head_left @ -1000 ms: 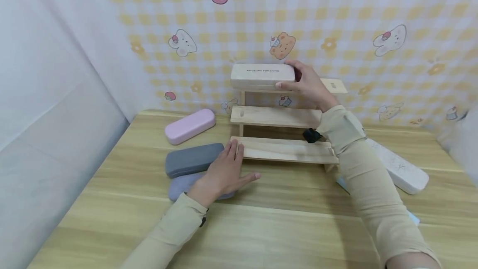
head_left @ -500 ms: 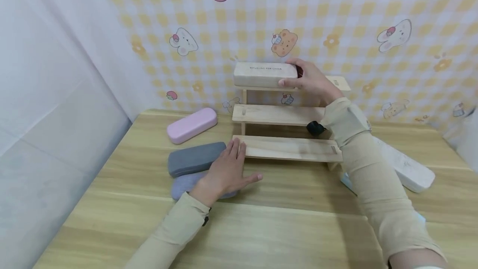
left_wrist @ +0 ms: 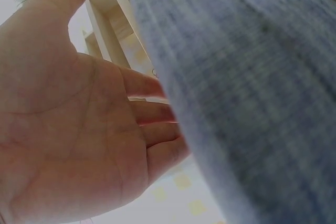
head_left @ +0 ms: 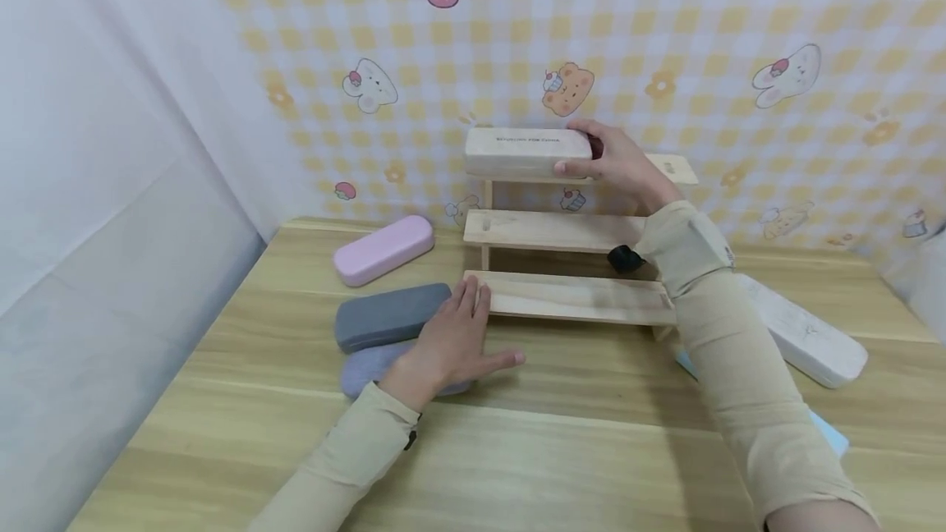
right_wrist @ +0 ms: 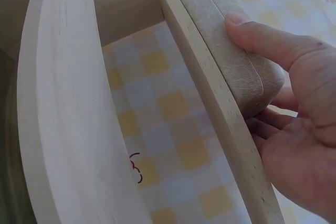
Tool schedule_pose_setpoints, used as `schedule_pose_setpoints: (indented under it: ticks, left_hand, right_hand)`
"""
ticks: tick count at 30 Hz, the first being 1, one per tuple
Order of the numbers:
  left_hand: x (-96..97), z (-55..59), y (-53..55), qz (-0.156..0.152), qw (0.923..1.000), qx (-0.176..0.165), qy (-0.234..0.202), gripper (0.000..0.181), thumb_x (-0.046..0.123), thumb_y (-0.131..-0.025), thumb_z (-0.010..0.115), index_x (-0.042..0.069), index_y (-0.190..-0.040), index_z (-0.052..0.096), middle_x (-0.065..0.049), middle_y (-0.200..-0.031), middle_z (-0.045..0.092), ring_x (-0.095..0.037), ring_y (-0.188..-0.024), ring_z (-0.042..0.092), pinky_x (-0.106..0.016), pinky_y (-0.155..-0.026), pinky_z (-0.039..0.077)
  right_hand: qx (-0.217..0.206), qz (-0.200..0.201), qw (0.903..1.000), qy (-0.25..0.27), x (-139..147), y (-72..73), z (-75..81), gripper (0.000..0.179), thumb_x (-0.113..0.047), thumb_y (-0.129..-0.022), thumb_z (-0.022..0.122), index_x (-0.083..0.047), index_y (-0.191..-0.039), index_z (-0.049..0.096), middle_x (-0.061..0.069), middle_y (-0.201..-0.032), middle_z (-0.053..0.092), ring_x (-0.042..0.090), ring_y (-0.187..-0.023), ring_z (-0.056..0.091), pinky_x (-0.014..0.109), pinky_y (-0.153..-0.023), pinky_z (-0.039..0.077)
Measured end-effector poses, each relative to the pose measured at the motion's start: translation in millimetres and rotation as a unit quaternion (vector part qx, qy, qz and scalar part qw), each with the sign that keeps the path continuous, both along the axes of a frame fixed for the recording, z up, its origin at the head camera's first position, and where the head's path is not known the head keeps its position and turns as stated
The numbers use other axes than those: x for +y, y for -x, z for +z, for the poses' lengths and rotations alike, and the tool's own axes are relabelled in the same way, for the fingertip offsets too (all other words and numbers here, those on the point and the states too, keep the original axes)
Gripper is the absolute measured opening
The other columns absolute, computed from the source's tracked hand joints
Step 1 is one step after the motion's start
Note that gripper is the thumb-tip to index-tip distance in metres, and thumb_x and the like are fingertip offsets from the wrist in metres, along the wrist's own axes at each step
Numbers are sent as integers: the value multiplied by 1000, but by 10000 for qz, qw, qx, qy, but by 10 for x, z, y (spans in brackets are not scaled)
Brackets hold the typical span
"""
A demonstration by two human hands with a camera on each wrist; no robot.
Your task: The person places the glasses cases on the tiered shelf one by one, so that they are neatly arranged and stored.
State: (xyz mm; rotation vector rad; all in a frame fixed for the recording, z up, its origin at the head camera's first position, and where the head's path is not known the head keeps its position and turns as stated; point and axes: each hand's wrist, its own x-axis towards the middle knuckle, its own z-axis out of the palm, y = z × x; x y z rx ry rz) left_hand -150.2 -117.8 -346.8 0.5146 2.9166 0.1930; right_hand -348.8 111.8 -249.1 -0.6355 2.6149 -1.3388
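An off-white glasses case (head_left: pixel 517 156) with printed letters lies on the top board of a three-tier wooden rack (head_left: pixel 576 294), toward its left end. My right hand (head_left: pixel 617 161) grips the case's right end, thumb on the front, other fingers behind and around the end. In the right wrist view the case (right_wrist: pixel 220 35) sits along the edge of the top board. My left hand (head_left: pixel 451 339) is spread, its fingertips on the left end of the lowest board and its thumb pointing right. Below it lies a partly covered blue-grey case (head_left: pixel 365 368).
A dark grey case (head_left: pixel 388 317) and a pink case (head_left: pixel 384 250) lie left of the rack. At right, a white case (head_left: pixel 809 331) and a light blue flat item (head_left: pixel 828 433) are partly behind my right sleeve. A checked cloth (head_left: pixel 443 56) hangs behind.
The view shifts slightly. Both hands keep their places, the right on the off-white glasses case and the left at the lowest board.
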Motion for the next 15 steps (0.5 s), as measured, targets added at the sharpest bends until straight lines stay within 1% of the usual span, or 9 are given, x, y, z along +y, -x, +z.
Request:
schedule_pose_setpoints:
  ticks: [4, 7, 15]
  left_hand:
    - [2, -21, 5, -47, 9999, 98, 20, 100, 70, -84, 43, -5, -146, 17, -24, -151, 8, -33, -139, 8, -42, -109, 18]
    - [2, -21, 8, -39, 9999, 133, 55, 101, 70, -84, 43, -5, -146, 17, -24, -151, 8, -33, -139, 8, -41, -109, 18]
    - [9, -10, 6, -21, 9999, 76, 125, 102, 71, -83, 43, -4, -146, 16, -24, -151, 7, -33, -139, 8, -41, -109, 18]
  right_hand:
    - [22, -108, 9999, -30, 16, -20, -14, 83, -42, -76, 74, -15, -144, 33, 7, -132, 48, 18, -112, 46, 35, -95, 34]
    - [11, -101, 9999, -24, 14, -28, -15, 83, -42, -76, 74, -15, -143, 33, 8, -132, 47, 18, -112, 46, 35, -97, 33]
    - [0, -119, 9999, 24, 3, -20, -33, 84, -39, -77, 75, -13, -144, 31, 8, -131, 48, 18, -111, 46, 34, -95, 34]
